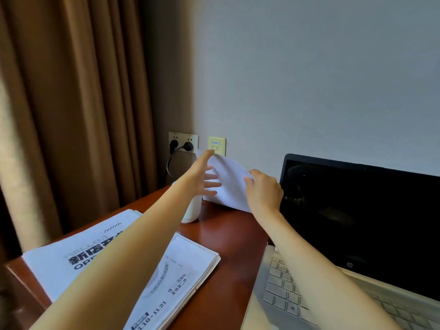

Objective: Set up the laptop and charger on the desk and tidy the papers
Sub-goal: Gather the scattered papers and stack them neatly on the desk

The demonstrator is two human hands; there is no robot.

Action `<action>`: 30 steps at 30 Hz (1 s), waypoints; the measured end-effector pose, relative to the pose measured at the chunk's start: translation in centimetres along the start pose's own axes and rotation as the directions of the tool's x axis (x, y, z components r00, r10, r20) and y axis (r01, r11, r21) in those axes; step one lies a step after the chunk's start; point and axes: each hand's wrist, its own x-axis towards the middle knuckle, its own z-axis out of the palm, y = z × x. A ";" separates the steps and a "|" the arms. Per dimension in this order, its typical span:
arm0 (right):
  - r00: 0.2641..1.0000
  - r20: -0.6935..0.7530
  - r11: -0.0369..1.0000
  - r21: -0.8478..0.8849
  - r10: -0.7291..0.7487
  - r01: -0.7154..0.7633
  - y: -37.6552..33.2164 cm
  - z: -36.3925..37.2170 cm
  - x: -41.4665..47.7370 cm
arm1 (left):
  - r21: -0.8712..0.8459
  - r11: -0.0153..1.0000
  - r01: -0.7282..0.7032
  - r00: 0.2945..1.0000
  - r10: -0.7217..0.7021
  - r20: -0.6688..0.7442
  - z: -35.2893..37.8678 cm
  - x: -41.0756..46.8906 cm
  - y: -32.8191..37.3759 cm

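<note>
So the loose sheet (pixel 229 182) is up at the far edge of the desk (pixel 228 234), standing nearly upright against the wall. It sits just left of the open laptop (pixel 357 222) and right of the wall socket (pixel 183 141).

Handling-wise it's plain paper: weighs nothing, floppy, and it's already bowing in the middle. I reckon it'll crease if I squeeze and slide away if I only push it. Best bet is a light pinch on opposite edges so it stays flat-ish.

My right hand (pixel 263 191) has its fingers curled over the sheet's right edge, pinching it. My left hand (pixel 202 177) is spread wide with straight fingers (pixel 212 184), the index running up toward the top corner. It's only touching the left side of the sheet, with no real grip as far as I can see.

One thing to watch: there's a white cup (pixel 192 210) right under my left wrist, and a black cable (pixel 170 163) loops down from the socket just beyond it. Dragging the sheet back low could clip the cup.

The stack of papers (pixel 185 265) lies near left, so that's probably where this sheet belongs.
</note>
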 end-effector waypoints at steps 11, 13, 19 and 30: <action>0.979 0.139 0.963 0.245 -0.149 0.111 -3.7 -1.7 -4.3 | 0.050 0.999 -0.016 1.000 0.017 -0.024 1.2 -5.7 -1.8; 0.910 0.355 0.793 0.608 -0.214 -0.050 -3.2 -2.1 -5.2 | 0.057 0.998 -0.020 0.995 0.026 -0.101 0.1 -5.9 -2.4; 0.861 0.488 0.505 0.784 -0.141 -0.362 -1.4 -2.5 -5.7 | 0.153 0.984 -0.095 0.979 0.120 -0.163 -3.5 -7.7 -2.8; 0.757 0.653 0.304 0.717 0.020 -0.627 1.6 -1.0 -7.7 | 0.166 0.906 -0.390 0.921 0.383 0.073 -10.0 -13.8 0.1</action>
